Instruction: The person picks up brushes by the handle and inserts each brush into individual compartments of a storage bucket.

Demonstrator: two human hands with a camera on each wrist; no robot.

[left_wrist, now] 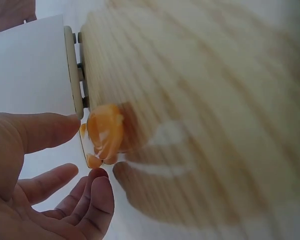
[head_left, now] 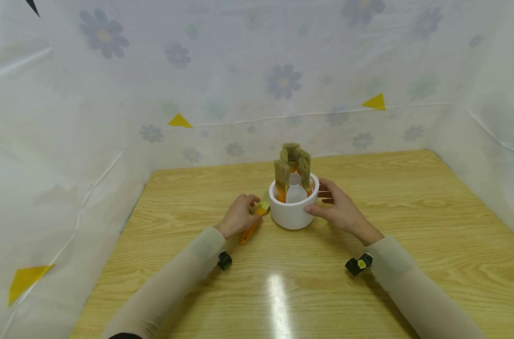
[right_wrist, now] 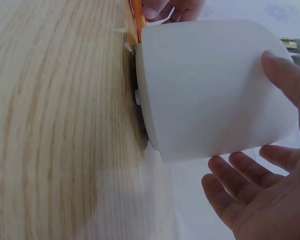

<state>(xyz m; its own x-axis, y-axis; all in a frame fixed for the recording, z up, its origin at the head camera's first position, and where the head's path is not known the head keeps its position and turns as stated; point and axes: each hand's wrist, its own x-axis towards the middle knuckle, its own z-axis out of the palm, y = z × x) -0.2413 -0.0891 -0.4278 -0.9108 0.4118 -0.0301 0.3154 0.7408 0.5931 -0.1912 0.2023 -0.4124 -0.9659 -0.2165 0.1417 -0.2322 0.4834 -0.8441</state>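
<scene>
A white round brush holder (head_left: 292, 214) stands on the table, with several bristle-up paintbrushes (head_left: 290, 157) in its outer ring. Around its right side my right hand (head_left: 339, 209) holds it, thumb at the front and fingers along the far side. In the right wrist view, the thumb and fingertips touch the holder wall (right_wrist: 209, 90). A paintbrush with an orange handle (head_left: 249, 233) lies on the table just left of the holder. Beside that brush is my left hand (head_left: 240, 214), thumb and fingers apart near it. The left wrist view shows the orange handle end (left_wrist: 106, 132) beyond the fingertips.
The wood-grain table (head_left: 176, 282) reaches to a flowered plastic sheet (head_left: 240, 70) at the back, with plain sheeting at both sides. Yellow triangles (head_left: 180, 121) are stuck on the sheet. In the left wrist view, small feet (left_wrist: 85, 102) show beneath the holder.
</scene>
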